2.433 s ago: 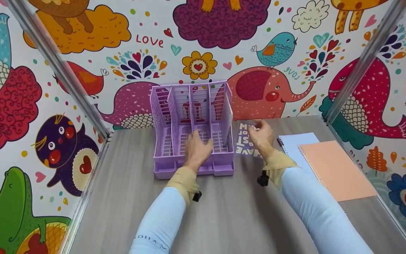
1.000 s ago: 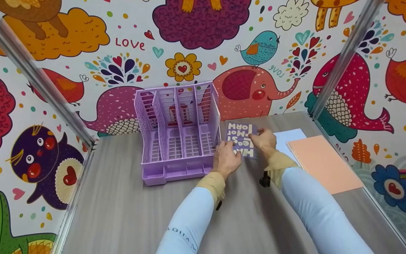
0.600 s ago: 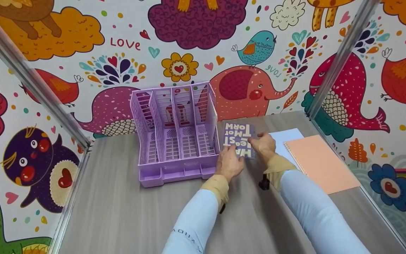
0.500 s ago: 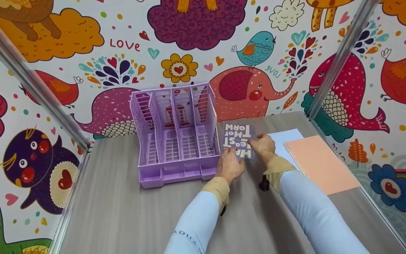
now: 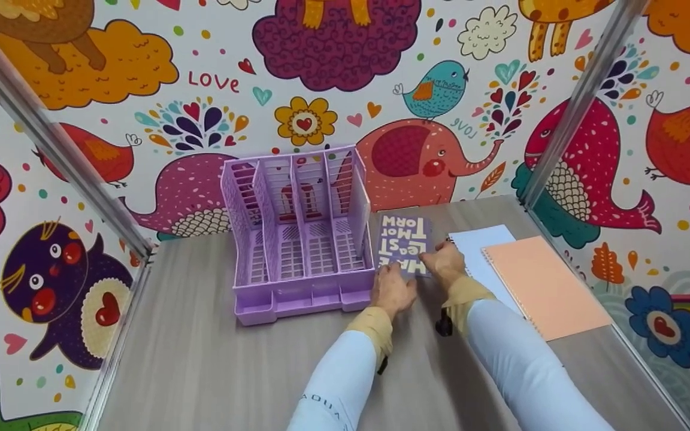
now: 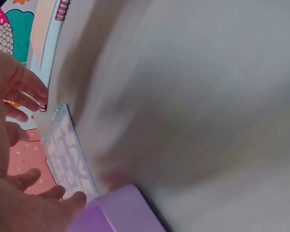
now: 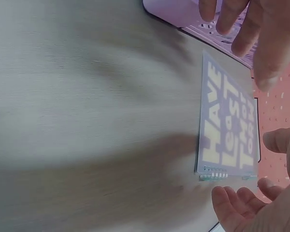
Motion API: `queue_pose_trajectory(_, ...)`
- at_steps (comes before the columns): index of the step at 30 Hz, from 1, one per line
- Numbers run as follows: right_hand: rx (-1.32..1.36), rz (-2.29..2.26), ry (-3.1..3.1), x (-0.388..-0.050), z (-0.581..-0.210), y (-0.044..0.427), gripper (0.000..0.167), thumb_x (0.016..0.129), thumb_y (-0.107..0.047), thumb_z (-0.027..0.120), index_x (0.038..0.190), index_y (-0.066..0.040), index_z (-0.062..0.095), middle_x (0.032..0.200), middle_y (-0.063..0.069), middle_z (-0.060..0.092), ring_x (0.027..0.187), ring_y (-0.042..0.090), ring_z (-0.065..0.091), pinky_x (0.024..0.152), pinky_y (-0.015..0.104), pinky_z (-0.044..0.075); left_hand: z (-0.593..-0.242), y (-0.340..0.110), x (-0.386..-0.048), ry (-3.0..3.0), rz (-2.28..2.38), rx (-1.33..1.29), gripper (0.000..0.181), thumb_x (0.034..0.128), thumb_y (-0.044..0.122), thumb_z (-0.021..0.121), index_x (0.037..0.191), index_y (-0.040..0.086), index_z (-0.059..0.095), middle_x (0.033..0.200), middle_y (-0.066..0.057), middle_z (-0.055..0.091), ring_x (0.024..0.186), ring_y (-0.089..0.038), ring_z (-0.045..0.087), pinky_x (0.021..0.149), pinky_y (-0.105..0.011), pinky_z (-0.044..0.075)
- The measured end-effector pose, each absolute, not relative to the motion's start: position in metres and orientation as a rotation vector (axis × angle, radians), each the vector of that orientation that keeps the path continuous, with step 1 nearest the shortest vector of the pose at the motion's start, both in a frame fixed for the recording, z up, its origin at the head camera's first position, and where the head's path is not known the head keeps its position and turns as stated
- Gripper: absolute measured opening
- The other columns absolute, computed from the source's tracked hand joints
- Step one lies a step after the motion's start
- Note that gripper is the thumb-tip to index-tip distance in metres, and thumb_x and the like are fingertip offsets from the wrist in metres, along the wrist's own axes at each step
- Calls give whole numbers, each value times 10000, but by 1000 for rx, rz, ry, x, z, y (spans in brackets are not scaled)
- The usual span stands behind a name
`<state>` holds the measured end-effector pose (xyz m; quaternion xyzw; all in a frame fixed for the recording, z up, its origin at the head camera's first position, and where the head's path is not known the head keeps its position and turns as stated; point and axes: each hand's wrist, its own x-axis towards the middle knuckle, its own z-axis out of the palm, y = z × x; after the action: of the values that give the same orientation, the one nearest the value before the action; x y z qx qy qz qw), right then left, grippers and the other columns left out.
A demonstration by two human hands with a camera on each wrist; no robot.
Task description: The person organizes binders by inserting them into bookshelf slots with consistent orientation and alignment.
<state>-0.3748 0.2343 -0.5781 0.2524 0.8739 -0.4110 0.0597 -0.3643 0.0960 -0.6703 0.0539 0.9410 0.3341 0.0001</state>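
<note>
A purple notebook (image 5: 402,239) with cream block lettering lies on the table, its lettering upside down in the head view. The left hand (image 5: 394,292) hovers at its near edge, fingers spread and slightly bent. By the notebook's right edge is the right hand (image 5: 444,263), fingers loosely curved. In the right wrist view, the notebook (image 7: 227,121) lies flat between both hands, with visible space around the fingertips. The left wrist view shows the right hand (image 6: 19,87) near the notebook's spiral end and the left hand (image 6: 43,203) near its other side. Neither hand grips anything.
A lilac desk rack (image 5: 297,287) with upright dividers stands left of the notebook; a pale panel (image 5: 359,203) is upright at its right end. To the right, an orange notebook (image 5: 545,287) overlaps a pale blue spiral notebook (image 5: 480,239). Patterned walls enclose the table's back and sides.
The left hand has moved right from above the rack to the purple notebook. The right hand has shifted from over the notebook to its right edge. Lately, both have drawn slightly nearer the person.
</note>
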Motion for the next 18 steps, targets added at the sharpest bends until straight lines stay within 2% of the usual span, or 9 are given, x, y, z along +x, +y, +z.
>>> queue_pose_trajectory(3,749,-1216,2654,-380,-590,235,623,998,-337,742,1478,30,589,1465,300,678,1332,445,663,1163,572,562,-669,94,-363,2927,1070,149,681,1010,408,738,1575,54,599,1568,-258,628,1462,-463,621,1249,-552,519)
queue_pose_trajectory(5,727,-1161,2751,-392,-612,240,608,933,-368,777,1376,28,649,1357,295,729,1231,454,702,1056,546,603,-668,93,-362,2913,1088,145,659,1013,383,733,1562,43,602,1555,-272,628,1459,-479,615,1247,-561,516)
queue_pose_trajectory(10,605,-1051,2913,-411,-652,247,623,869,-383,827,1325,22,695,1287,275,764,1159,468,721,995,551,608,-664,93,-362,2909,1103,140,619,1007,355,729,1533,49,620,1531,-269,638,1444,-494,614,1233,-578,518)
queue_pose_trajectory(12,560,-1062,2874,-405,-643,242,639,909,-351,822,1404,23,669,1365,270,741,1230,453,704,1096,588,574,-665,95,-363,2906,1074,145,620,1007,361,724,1535,54,618,1546,-258,634,1458,-489,606,1251,-573,503)
queue_pose_trajectory(15,519,-1074,2856,-395,-631,236,627,934,-314,805,1437,28,653,1400,276,713,1256,442,683,1145,602,546,-664,98,-364,2902,999,181,612,1024,375,708,1546,71,610,1568,-230,631,1474,-481,593,1279,-561,476)
queue_pose_trajectory(18,491,-1091,2790,-381,-608,227,655,977,-282,770,1518,39,591,1507,308,633,1364,456,629,1241,626,483,-663,101,-365,2893,934,221,588,1043,370,690,1549,81,609,1570,-209,636,1482,-476,585,1303,-559,447)
